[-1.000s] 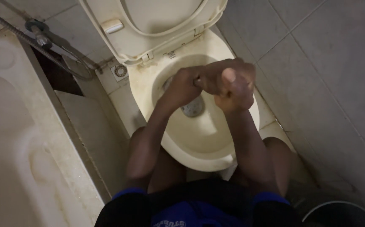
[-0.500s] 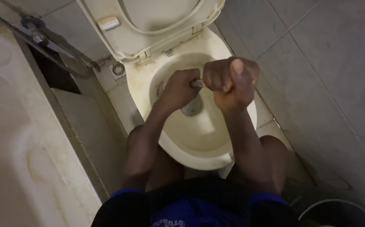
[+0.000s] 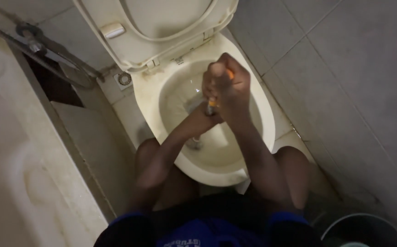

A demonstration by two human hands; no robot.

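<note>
head view, looking straight down. both hands sit over the toilet bowl (image 3: pixel 262 119), stacked close together on one thin handle (image 3: pixel 211 106), orange where it shows. right hand (image 3: pixel 228 89) is uppermost, fingers curled into a tight fist around the handle's upper part; a bit of orange shows at the top of the fist and again just under it. left hand (image 3: pixel 203 121) is lower, partly hidden behind the right; it appears wrapped around the handle below, but how tightly it is closed cannot be told. the handle runs down into the bowl toward the drain; its lower end is blurred and its head cannot be made out. bowl is cream, stained along the inner wall. seat and lid (image 3: pixel 162 27) are tipped up against the rear. left of the toilet: a metal pipe (image 3: pixel 47 55) running diagonally along the wall, a small round floor drain (image 3: pixel 125 79) near the toilet base, a pale stained ledge (image 3: pixel 20 151). grey floor tiles (image 3: pixel 358 82) to the right; rim of a dark bucket (image 3: pixel 363 228) at bottom right. the person's knees flank the bowl front.
</note>
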